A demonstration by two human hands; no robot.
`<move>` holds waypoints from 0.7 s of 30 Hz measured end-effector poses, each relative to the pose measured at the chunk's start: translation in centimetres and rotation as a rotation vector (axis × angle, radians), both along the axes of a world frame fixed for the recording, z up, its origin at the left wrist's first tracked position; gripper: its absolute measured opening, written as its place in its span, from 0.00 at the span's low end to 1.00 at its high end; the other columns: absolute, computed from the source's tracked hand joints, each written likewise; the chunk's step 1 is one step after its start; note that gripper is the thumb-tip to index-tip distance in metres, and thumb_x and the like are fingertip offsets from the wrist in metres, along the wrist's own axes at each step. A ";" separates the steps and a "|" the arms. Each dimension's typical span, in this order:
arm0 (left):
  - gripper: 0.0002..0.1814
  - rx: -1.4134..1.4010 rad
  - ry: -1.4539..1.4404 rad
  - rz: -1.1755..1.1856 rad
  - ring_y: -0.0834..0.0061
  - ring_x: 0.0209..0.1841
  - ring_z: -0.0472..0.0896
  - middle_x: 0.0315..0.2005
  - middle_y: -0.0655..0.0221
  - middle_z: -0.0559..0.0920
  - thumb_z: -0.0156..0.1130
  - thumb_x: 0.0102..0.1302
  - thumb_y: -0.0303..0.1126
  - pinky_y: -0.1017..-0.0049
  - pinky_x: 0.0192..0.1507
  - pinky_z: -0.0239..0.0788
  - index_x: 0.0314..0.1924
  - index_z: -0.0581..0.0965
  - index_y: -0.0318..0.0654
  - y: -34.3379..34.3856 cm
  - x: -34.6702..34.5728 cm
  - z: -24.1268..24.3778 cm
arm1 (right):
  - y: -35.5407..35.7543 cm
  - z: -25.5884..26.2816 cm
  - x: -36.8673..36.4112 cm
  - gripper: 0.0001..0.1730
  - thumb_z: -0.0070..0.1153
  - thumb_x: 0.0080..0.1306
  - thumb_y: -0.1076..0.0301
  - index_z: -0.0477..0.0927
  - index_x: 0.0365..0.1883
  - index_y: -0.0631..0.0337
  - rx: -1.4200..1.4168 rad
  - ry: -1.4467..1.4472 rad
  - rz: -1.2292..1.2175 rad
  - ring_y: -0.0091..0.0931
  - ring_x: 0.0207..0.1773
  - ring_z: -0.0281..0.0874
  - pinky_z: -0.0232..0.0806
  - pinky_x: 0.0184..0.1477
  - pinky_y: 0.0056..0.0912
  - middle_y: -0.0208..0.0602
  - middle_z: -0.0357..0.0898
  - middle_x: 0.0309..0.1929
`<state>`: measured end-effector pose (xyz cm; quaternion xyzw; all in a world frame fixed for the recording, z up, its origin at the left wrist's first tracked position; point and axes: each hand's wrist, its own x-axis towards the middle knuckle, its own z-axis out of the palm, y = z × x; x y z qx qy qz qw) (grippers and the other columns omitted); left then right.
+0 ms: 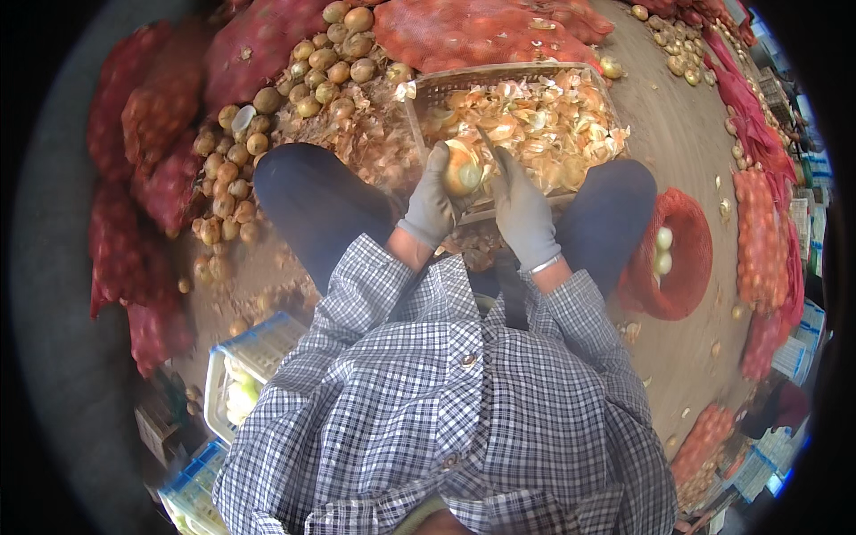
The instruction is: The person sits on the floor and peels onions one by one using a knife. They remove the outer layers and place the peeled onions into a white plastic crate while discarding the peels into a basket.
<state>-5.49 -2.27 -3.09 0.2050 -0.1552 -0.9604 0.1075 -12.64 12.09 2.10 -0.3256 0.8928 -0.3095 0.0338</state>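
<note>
My left hand, in a grey glove, grips a yellow onion that shows a pale cut end facing me. Just to its right is my right hand, gloved too, closed around a knife whose dark blade points up and away from me. Only part of the knife shows; its handle is hidden in the glove. Both hands are between my knees, over the near edge of a plastic crate heaped with onion skins. The blade is apart from the onion.
Loose unpeeled onions lie to the left, beside red mesh sacks. Another full sack lies behind the crate. On my right, an open red mesh bag holds several peeled onions. A white crate with peeled onions stands at lower left.
</note>
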 end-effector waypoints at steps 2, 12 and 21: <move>0.27 0.016 -0.027 0.010 0.61 0.53 0.83 0.51 0.65 0.82 0.62 0.70 0.56 0.47 0.55 0.79 0.58 0.73 0.45 -0.1 -0.1 0.4 | 0.9 -0.5 0.6 0.28 0.50 0.72 0.65 0.68 0.71 0.53 0.045 0.095 0.104 0.45 0.35 0.84 0.76 0.37 0.47 0.49 0.82 0.38; 0.25 0.108 -0.050 0.039 0.62 0.51 0.83 0.48 0.66 0.82 0.58 0.73 0.58 0.44 0.55 0.78 0.56 0.73 0.47 0.3 -0.2 0.1 | 1.3 0.1 1.3 0.33 0.46 0.72 0.70 0.61 0.76 0.46 0.435 -0.011 0.153 0.48 0.39 0.84 0.77 0.39 0.51 0.52 0.77 0.50; 0.27 0.108 -0.015 0.006 0.60 0.53 0.82 0.51 0.64 0.82 0.56 0.74 0.58 0.46 0.55 0.79 0.59 0.72 0.46 0.5 -0.2 0.1 | 1.1 0.3 2.0 0.35 0.48 0.69 0.71 0.61 0.76 0.46 0.476 0.007 0.143 0.46 0.37 0.84 0.77 0.37 0.49 0.50 0.76 0.46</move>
